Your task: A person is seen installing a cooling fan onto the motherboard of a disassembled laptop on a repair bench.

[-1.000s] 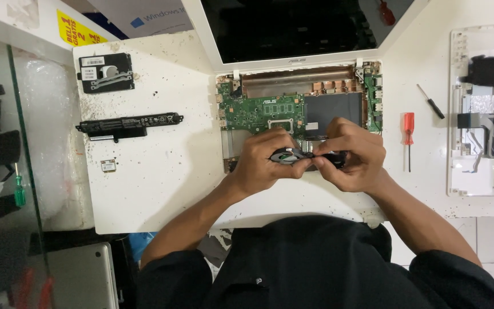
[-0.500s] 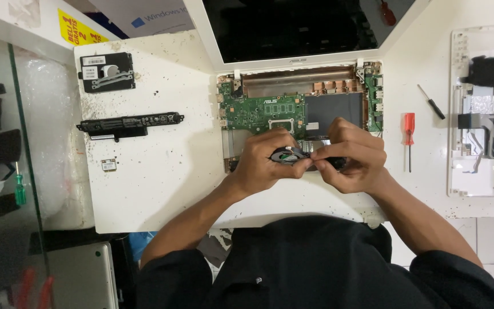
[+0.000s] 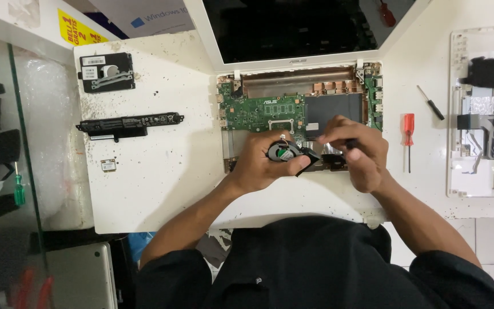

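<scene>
An opened white laptop [image 3: 293, 97] lies on the white table with its green circuit board [image 3: 261, 111] exposed. My left hand [image 3: 264, 163] grips a small black cooling fan [image 3: 286, 152] just above the laptop's lower half. My right hand [image 3: 358, 151] is closed on a dark tool, seemingly a screwdriver, its tip near the fan's right side. Much of the tool is hidden by my fingers.
A long black battery [image 3: 127, 123], a black cover plate [image 3: 107, 72] and a small chip card [image 3: 108, 165] lie to the left. A red screwdriver [image 3: 409, 133] and a black one [image 3: 431, 103] lie to the right, beside a detached keyboard panel [image 3: 484, 111]. A glass shelf stands at far left.
My right hand has shifted slightly right and up with the tool. The fan in my left hand now shows more clearly.
</scene>
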